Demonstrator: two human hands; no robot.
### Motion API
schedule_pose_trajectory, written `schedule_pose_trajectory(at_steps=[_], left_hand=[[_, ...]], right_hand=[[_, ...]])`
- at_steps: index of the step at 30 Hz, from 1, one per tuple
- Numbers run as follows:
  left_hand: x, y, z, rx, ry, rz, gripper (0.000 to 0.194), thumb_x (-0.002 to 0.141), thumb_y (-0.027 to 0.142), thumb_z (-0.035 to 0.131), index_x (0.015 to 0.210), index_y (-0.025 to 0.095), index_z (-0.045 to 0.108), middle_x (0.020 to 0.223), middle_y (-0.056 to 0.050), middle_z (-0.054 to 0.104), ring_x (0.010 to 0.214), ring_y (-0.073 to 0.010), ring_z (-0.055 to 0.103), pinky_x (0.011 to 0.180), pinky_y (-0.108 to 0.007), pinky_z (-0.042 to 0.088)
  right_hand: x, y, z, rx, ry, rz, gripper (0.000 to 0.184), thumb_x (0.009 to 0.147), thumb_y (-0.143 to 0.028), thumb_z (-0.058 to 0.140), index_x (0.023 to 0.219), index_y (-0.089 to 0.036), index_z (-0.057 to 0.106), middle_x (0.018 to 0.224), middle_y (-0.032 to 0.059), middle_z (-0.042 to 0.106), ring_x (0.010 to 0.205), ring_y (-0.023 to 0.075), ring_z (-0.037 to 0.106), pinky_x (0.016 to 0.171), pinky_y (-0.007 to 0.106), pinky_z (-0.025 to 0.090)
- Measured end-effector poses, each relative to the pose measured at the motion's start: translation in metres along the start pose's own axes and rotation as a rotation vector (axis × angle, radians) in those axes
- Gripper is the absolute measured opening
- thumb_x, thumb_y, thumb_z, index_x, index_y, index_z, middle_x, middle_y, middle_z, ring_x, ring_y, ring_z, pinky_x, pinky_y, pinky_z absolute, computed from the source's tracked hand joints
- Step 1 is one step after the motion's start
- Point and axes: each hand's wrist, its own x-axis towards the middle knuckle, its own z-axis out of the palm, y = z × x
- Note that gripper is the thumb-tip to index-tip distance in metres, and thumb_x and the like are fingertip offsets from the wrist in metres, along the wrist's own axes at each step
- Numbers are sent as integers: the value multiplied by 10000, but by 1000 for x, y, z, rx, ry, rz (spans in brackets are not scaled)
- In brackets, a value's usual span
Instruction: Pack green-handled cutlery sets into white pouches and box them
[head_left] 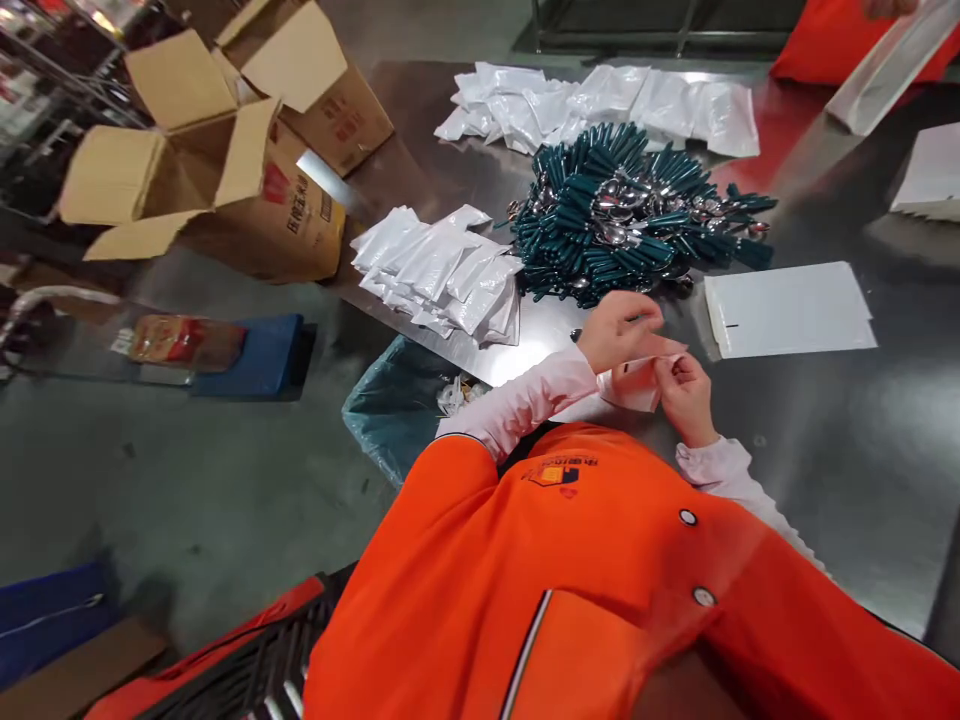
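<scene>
Close to my orange apron, a white plastic mailing bag (631,386) is held between both hands. My left hand (619,332) bends over its upper edge, fingers closed on the bag's flap. At the right edge of the bag, my right hand (684,398) pinches it between thumb and fingers. What the bag contains, if anything, does not show. Just beyond my hands lies a heap of teal-handled metal utensils (600,220), apparently spoons. A stack of flat white bags (791,310) rests on the metal table to the right of my right hand.
White packets (442,270) are piled left of the utensils, and more white packets (600,105) lie behind them. An open cardboard box (255,215) stands farther left. A teal-lined bin (390,410) sits below the table's edge (420,330). A co-worker's hand (889,8) appears top right.
</scene>
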Motion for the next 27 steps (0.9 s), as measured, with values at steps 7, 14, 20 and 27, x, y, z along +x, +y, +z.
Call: schedule_pose_trajectory(at_steps=[7,14,20,27], left_hand=[[16,-41,-71,-481,431,-471,340,924,531,713,1089,245,632,822,6,634,663,-90,552,583,-189,424],[-4,-63,0,-432,-283,-369,531,714,549,859,1028,129,776,852,-54,726,862,-187,643,757,-281,493],[6,-70,1,-409,-224,-386,345,713,463,855,763,126,801,774,-80,742,842,-191,660,752,-284,511],[6,-80,-4,-392,-216,-419,208,726,247,690,817,147,848,779,-81,771,693,-159,638,689,-293,511]], right_hand=[[12,9,-13,-30,-23,47,589,778,-808,662,706,-227,601,630,16,626,640,184,582,621,318,510],[20,8,-24,-48,-51,-2,473,769,-682,734,722,-214,689,686,18,686,687,185,615,703,338,536],[37,1,-50,-114,-154,-77,260,771,-491,768,850,-250,824,903,50,806,877,263,730,854,413,580],[61,6,-58,-13,-265,-77,190,721,-373,743,841,-258,835,853,40,772,828,223,696,826,391,574]])
